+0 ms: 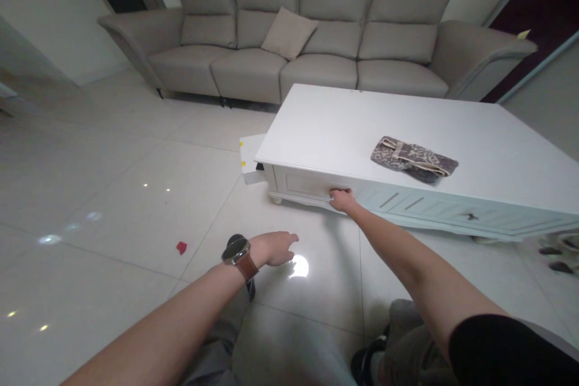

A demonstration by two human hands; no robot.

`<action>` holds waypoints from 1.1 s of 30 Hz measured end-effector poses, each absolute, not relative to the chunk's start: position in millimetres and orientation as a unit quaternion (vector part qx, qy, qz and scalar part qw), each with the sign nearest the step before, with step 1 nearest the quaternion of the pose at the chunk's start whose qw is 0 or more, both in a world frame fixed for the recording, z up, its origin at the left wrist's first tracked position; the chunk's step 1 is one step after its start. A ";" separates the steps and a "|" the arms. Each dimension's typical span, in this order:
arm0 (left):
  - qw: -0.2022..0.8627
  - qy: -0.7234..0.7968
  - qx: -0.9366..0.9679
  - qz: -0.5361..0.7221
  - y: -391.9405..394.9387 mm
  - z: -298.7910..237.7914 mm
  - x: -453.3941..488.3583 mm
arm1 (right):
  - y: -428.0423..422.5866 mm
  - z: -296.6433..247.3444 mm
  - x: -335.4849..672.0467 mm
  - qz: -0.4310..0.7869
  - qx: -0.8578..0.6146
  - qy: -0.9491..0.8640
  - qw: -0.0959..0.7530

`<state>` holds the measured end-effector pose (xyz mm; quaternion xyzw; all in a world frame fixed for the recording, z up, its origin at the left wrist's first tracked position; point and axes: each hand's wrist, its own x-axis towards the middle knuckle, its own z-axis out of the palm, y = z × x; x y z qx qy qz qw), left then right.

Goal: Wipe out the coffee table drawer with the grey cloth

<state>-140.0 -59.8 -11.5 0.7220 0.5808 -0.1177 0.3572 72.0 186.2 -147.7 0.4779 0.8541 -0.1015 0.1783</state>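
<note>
My right hand (344,201) reaches to the front of a white coffee table (312,126), its fingers closed at the left drawer (304,186). The drawer handle there is mostly covered by the fingers. A matching dark handle (471,216) shows on the front farther right. My left hand (275,248) hangs above the floor tiles, holding nothing, with the index finger stretched forward and the others loosely bent. A round watch (236,249) on a brown strap is on the left wrist. On the tabletop lies a folded patterned cloth (414,160).
A long grey sofa (253,72) with a beige cushion (289,33) stands behind the table. By the table's left end sits a white box (251,148). A small red scrap (181,248) lies on the glossy floor. Footwear (561,256) is partly visible at the far right.
</note>
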 end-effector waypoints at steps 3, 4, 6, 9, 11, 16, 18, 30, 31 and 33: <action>0.360 0.580 0.721 -0.124 -58.7 -14.9 -142.4 | 184.4 -142.4 72.7 -0.105 0.471 0.856 0.185; 0.359 0.580 0.720 -0.128 -58.0 -15.6 -143.5 | 183.3 -137.9 74.6 -0.109 0.466 0.857 0.188; 0.352 0.584 0.719 -0.137 -56.2 -16.8 -145.9 | 179.1 -124.0 80.7 -0.120 0.451 0.863 0.193; 0.331 0.592 0.722 -0.138 -52.8 -17.5 -148.6 | 164.4 -93.7 95.1 -0.139 0.416 0.875 0.204; 0.316 0.596 0.726 -0.134 -50.6 -16.6 -148.3 | 147.9 -69.9 107.4 -0.153 0.385 0.882 0.225; 0.268 0.587 0.758 -0.092 -51.9 -3.4 -131.8 | 90.4 -5.0 142.1 -0.167 0.336 0.885 0.274; 0.265 0.578 0.770 -0.051 -57.4 7.4 -116.8 | 64.5 22.7 154.3 -0.164 0.325 0.890 0.273; 0.263 0.444 0.836 0.189 -95.0 71.5 -34.0 | -42.1 102.5 147.3 -0.140 0.146 0.970 0.133; 0.259 0.457 0.832 0.181 -93.9 73.3 -33.6 | -44.0 100.6 142.2 -0.130 0.145 0.971 0.142; 0.256 0.479 0.824 0.159 -91.6 75.4 -34.7 | -46.8 96.4 133.7 -0.112 0.142 0.972 0.149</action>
